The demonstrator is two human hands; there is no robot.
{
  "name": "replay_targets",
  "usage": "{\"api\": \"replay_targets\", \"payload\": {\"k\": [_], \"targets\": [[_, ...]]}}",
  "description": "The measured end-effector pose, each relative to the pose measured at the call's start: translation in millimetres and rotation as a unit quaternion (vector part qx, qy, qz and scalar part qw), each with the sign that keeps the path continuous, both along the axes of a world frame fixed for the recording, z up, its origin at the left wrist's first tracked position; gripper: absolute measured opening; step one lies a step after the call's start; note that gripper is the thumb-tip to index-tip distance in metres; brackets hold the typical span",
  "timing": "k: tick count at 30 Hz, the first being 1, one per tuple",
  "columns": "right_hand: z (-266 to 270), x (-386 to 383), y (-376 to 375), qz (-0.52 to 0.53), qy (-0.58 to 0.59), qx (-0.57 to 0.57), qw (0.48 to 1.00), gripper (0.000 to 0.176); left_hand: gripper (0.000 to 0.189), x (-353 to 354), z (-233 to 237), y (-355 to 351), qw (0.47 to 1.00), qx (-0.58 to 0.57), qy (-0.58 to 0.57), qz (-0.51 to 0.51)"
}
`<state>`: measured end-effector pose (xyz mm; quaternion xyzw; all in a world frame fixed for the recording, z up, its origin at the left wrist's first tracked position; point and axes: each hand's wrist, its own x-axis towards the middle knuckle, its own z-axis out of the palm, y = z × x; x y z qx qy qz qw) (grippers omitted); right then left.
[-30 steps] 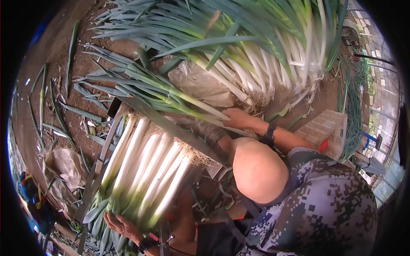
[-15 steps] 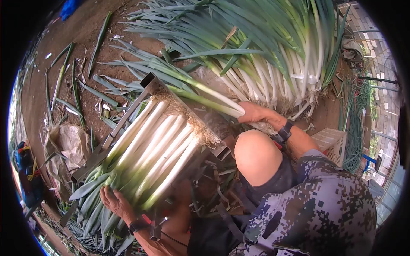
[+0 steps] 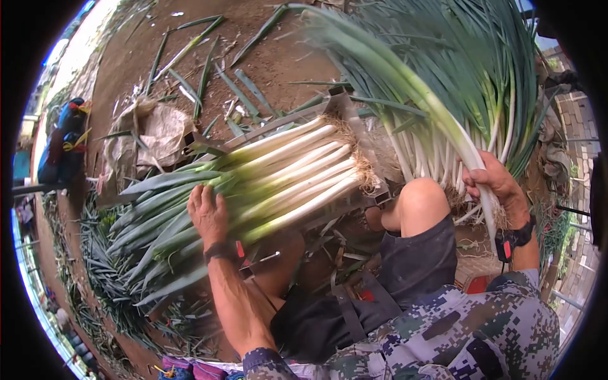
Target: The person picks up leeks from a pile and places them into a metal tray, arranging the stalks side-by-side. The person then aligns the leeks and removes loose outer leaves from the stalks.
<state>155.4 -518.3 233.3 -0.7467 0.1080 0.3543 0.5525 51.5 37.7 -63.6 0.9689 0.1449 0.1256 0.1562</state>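
Side by side in a metal frame lies a row of long green onions, white stalks and roots toward the right, green leaves toward the left. My left hand rests with fingers spread on the green part of that row. My right hand is closed around the white lower end of some green onions, just right of my knee. Their leaves reach up and left, blurred, over a large pile of green onions.
A crumpled sack lies on the brown ground at the left among loose leaves. Cut leaves are heaped at the lower left. My bent knee stands between the frame and my right hand. A crate is partly visible.
My right hand has lifted the green onions and swung them upright, to the right of my knee. The view has turned, and my left hand still lies on the row's leaves.
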Motion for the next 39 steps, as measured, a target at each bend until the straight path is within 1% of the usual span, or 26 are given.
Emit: {"api": "replay_targets", "payload": {"k": [1,2,5,8,10,12,15,16,18,20,21,22,23,24,25,26,27,28,30,32,33,34,35,36,37,39], "targets": [[14,-8,16,-0.021,-0.021,0.000,1.000,0.080,0.036,1,-3,0,1.000,-0.001,-0.010,0.001],[-9,-28,31,-0.027,-0.053,0.004,0.998,0.083,0.036,-4,-34,8,0.999,-0.001,-0.033,0.000],[18,-27,60,0.028,-0.116,0.003,0.993,0.084,0.038,0,-20,2,1.000,-0.010,-0.026,0.003],[32,-20,112,0.094,-0.168,0.034,0.981,0.081,0.040,-3,-23,3,0.997,-0.038,-0.065,-0.001],[12,-18,153,0.136,-0.208,0.064,0.966,0.077,0.042,-4,-34,5,0.995,-0.060,-0.079,-0.011],[-7,-8,190,0.212,-0.277,0.026,0.937,0.071,0.042,-9,-33,5,0.993,-0.088,-0.082,-0.021],[-41,6,249,0.339,-0.342,0.005,0.876,0.066,0.040,-25,-1,-4,0.986,-0.145,-0.078,-0.035],[-58,10,267,0.389,-0.366,-0.002,0.845,0.064,0.039,-31,5,-4,0.984,-0.159,-0.062,-0.044],[-106,32,292,0.455,-0.312,-0.002,0.834,0.058,0.036,-46,37,-10,0.968,-0.246,-0.036,-0.038],[-207,61,283,0.466,-0.265,-0.023,0.844,0.052,0.033,-61,61,-11,0.945,-0.321,-0.004,-0.060],[-247,65,269,0.494,-0.310,-0.081,0.808,0.051,0.031,-65,73,-10,0.935,-0.348,0.055,-0.051],[-266,68,261,0.518,-0.352,-0.138,0.767,0.050,0.030,-69,75,-10,0.927,-0.366,0.039,-0.075],[-261,62,258,0.521,-0.298,-0.165,0.783,0.049,0.028,-69,79,-12,0.917,-0.390,0.030,-0.076],[-261,66,260,0.517,-0.341,-0.163,0.768,0.048,0.026,-67,86,-14,0.907,-0.413,0.019,-0.076],[-265,69,261,0.512,-0.382,-0.160,0.752,0.048,0.024,-64,90,-15,0.921,-0.381,-0.008,-0.079],[-265,68,257,0.505,-0.420,-0.159,0.737,0.047,0.025,-63,90,-16,0.903,-0.427,0.011,-0.043],[-246,69,263,0.511,-0.403,-0.208,0.730,0.039,0.026,-59,90,-17,0.919,-0.388,-0.024,-0.071],[-243,74,261,0.485,-0.388,-0.198,0.758,0.030,0.028,-52,90,-16,0.932,-0.343,-0.064,-0.099],[-254,92,247,0.490,-0.377,-0.175,0.766,0.026,0.031,-43,79,-17,0.948,-0.294,-0.090,-0.080],[-271,99,233,0.530,-0.355,-0.218,0.739,0.028,0.032,-32,74,-20,0.955,-0.266,-0.120,-0.057],[-264,98,235,0.550,-0.344,-0.237,0.723,0.030,0.033,-29,79,-17,0.955,-0.262,-0.136,-0.039],[-262,99,237,0.536,-0.355,-0.243,0.726,0.032,0.034,-27,78,-14,0.954,-0.257,-0.150,-0.019],[-262,97,236,0.522,-0.364,-0.248,0.730,0.034,0.035,-27,76,-12,0.951,-0.280,-0.127,-0.011],[-254,91,241,0.509,-0.373,-0.255,0.733,0.037,0.035,-26,77,-11,0.958,-0.257,-0.126,-0.020],[-240,81,249,0.483,-0.426,-0.249,0.724,0.042,0.035,-22,78,-9,0.963,-0.235,-0.127,-0.029],[-239,64,272,0.454,-0.454,-0.192,0.743,0.041,0.034,-15,67,-5,0.969,-0.219,-0.106,-0.049]]}}
